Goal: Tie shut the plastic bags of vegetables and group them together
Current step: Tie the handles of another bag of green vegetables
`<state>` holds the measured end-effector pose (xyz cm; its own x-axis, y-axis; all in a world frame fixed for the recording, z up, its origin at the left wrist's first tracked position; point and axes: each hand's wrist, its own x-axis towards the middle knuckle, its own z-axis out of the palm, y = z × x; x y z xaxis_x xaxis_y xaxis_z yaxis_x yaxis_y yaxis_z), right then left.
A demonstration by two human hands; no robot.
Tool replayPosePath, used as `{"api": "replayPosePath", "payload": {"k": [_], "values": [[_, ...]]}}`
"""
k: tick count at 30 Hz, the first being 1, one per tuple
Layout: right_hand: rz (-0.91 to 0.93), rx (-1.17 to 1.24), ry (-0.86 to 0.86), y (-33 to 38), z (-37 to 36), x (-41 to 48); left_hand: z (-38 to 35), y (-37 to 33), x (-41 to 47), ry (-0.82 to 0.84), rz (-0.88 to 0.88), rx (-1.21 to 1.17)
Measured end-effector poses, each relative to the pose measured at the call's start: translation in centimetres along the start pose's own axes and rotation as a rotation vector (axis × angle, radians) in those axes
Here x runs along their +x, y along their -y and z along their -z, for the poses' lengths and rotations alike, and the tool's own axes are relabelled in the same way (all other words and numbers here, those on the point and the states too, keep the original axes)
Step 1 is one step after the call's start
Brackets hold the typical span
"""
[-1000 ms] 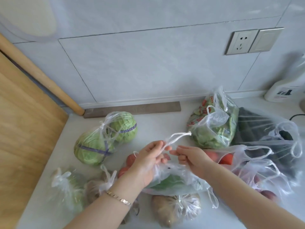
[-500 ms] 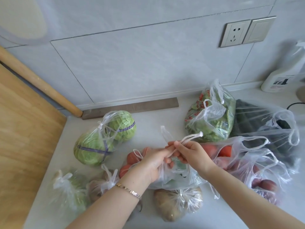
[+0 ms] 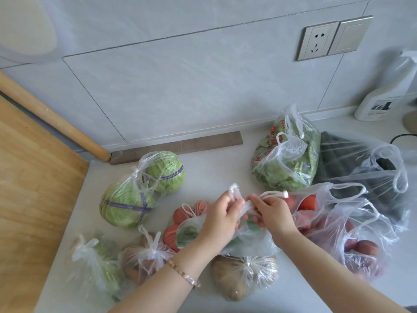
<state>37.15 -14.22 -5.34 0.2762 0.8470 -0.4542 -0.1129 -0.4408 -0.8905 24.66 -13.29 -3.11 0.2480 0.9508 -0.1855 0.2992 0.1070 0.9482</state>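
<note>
My left hand (image 3: 222, 213) and my right hand (image 3: 272, 210) each pinch a twisted handle of a clear bag of green vegetables (image 3: 248, 240), crossing the handles above it. Tied bags lie around it: two cabbages (image 3: 135, 195), carrots (image 3: 182, 215), a green vegetable (image 3: 97, 265), a brown root (image 3: 144, 258) and potatoes (image 3: 241, 276). To the right sit untied bags: leafy greens (image 3: 286, 163), tomatoes (image 3: 309, 204), dark cucumbers (image 3: 361, 168) and red onions (image 3: 361, 251).
All bags rest on a pale counter (image 3: 214, 168) against a tiled wall. A wooden board (image 3: 29, 199) and rolling pin (image 3: 56, 123) stand at the left. A spray bottle (image 3: 383, 100) and a wall socket (image 3: 316, 41) are at the back right.
My hands have drawn the two bag handles closer together and crossed them. The view has shifted slightly; the other bags have not moved.
</note>
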Motion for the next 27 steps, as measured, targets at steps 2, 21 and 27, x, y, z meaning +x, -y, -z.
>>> {"api": "replayPosePath", "payload": {"k": [2,21,27], "values": [[0.050,-0.157,-0.067,-0.1,0.1,0.0,0.0,0.1,-0.6,0.040,-0.233,0.277],[0.240,0.113,0.422,0.2,2.3,-2.1,-0.5,0.4,0.0,-0.005,0.089,0.054],[0.460,-0.108,0.199,-0.1,1.2,-2.4,-0.3,0.1,0.3,-0.017,0.267,-0.160]]}}
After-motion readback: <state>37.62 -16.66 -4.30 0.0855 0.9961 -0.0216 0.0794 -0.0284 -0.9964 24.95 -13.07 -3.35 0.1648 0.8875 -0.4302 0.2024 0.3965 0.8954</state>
